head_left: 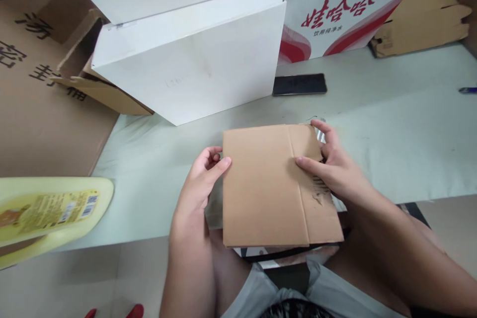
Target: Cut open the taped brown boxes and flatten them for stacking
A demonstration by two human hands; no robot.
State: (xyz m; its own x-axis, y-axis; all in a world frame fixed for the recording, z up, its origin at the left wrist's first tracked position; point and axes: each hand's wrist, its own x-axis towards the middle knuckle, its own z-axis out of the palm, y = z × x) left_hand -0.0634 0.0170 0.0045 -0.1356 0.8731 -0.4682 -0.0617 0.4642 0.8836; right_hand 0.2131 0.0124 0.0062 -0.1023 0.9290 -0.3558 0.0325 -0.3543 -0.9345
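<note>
A big, smooth white box with straight edges stands on the pale green tabletop. In front of the white box, nearer the person, is a flat piece of brown cardboard. It is almost square, with one long crease and some dark print. Both hands hold it. The left hand pinches one edge, with the thumb on top and the fingers bent. The right hand grips the other side, its thumb near the crease. A shiny black phone lies just right of the white box. A rounded yellow bottle is left of the white box, closer to the person.
</note>
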